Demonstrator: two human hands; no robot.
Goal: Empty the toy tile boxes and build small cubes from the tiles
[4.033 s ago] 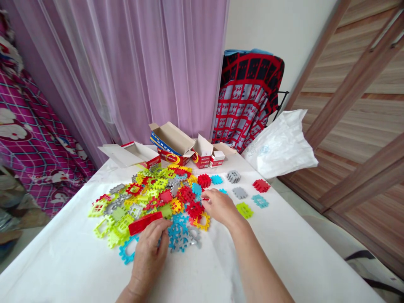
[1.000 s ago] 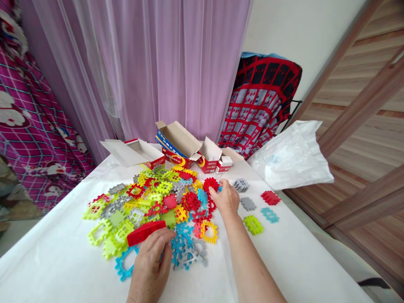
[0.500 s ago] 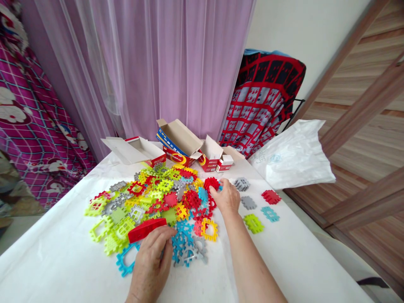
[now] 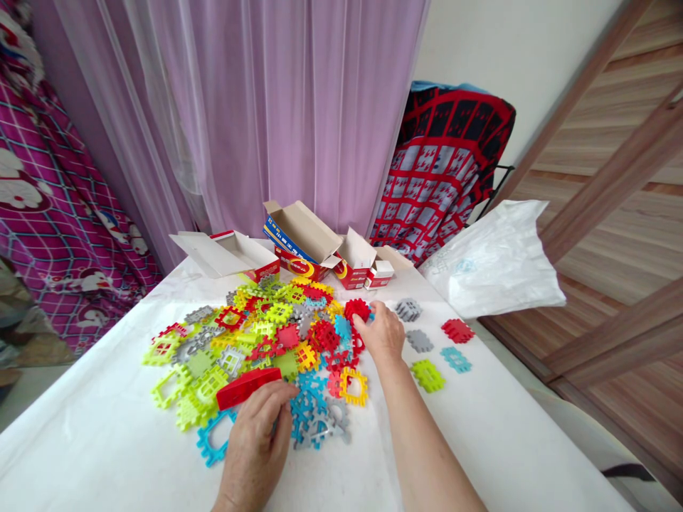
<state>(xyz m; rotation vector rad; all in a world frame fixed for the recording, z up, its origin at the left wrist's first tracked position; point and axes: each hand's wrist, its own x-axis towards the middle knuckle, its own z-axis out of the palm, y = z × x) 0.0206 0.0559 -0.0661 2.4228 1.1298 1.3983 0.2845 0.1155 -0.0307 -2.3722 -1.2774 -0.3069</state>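
Note:
A spread pile of interlocking plastic building pieces in lime green, red, yellow, blue and grey lies on the white-covered table. My left hand is at the near side of the pile, its fingers curled against a long red block. Part of that block is hidden behind the fingers. At the pile's right edge, my right hand has its thumb against a red toothed piece; a bit of blue shows by its fingertips. A blue frame piece lies left of my left hand.
Right of my right hand lie grey pieces, a green piece, a blue piece and a red piece. Open cardboard boxes stand along the back. A white plastic bag rests at the right edge.

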